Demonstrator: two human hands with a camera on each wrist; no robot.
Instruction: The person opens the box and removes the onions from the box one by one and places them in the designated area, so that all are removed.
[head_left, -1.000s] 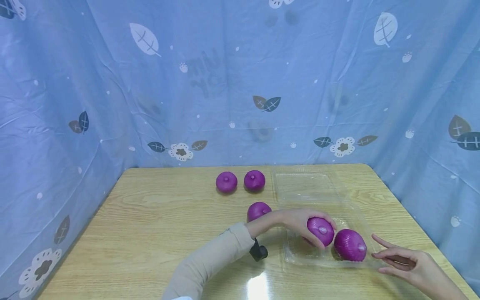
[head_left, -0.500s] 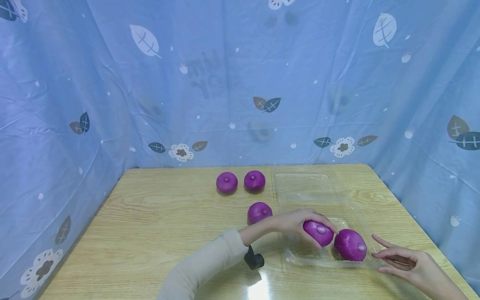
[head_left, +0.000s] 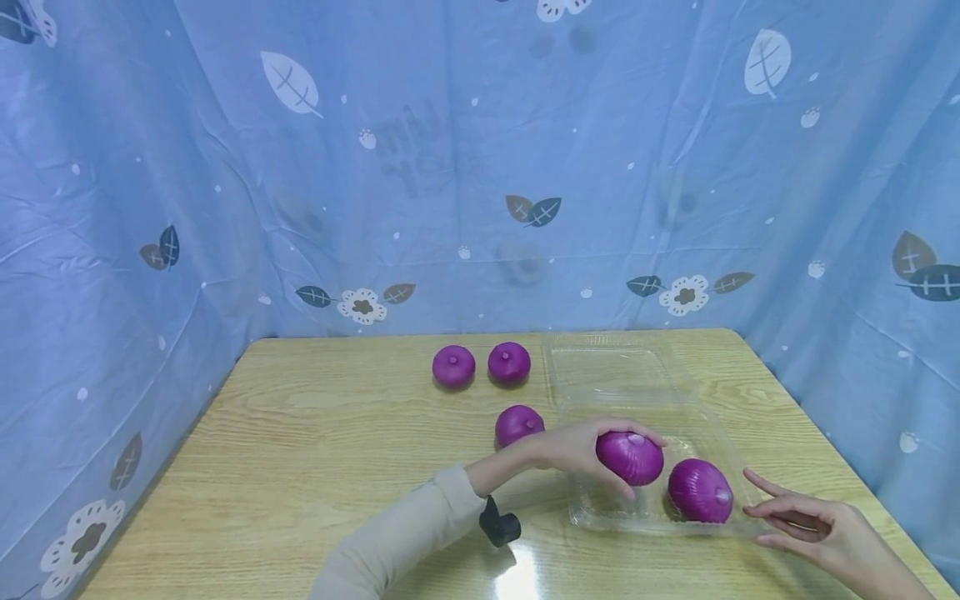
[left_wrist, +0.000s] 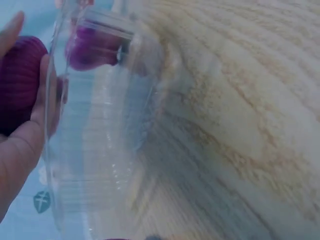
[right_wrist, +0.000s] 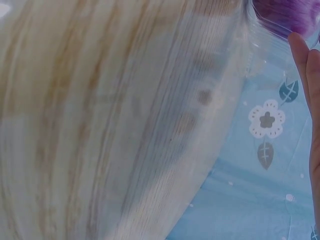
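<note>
My left hand [head_left: 573,450] grips a purple onion [head_left: 630,462], fingers over its far side and thumb on the near side. This onion is above the left part of a clear plastic clamshell box [head_left: 637,523]; whether it touches the bottom I cannot tell. A second onion [head_left: 699,492] lies in the box's right part. My right hand [head_left: 817,525] is at the box's right side, fingers loosely bent and fingertips at the rim. In the left wrist view, the held onion [left_wrist: 20,80] shows beyond the box wall [left_wrist: 55,150]. The right wrist view shows a fingertip beside the box corner [right_wrist: 272,30].
The box's lid [head_left: 607,367] lies open behind it. Left of the box are a near onion [head_left: 517,423] and two farther ones, a left onion [head_left: 453,367] and a right onion [head_left: 509,363]. A blue curtain [head_left: 450,167] borders the wooden table [head_left: 315,433].
My left hand has shifted slightly left with the onion, which has tilted so its tip points more upward. My right hand and the other onions stay put.
</note>
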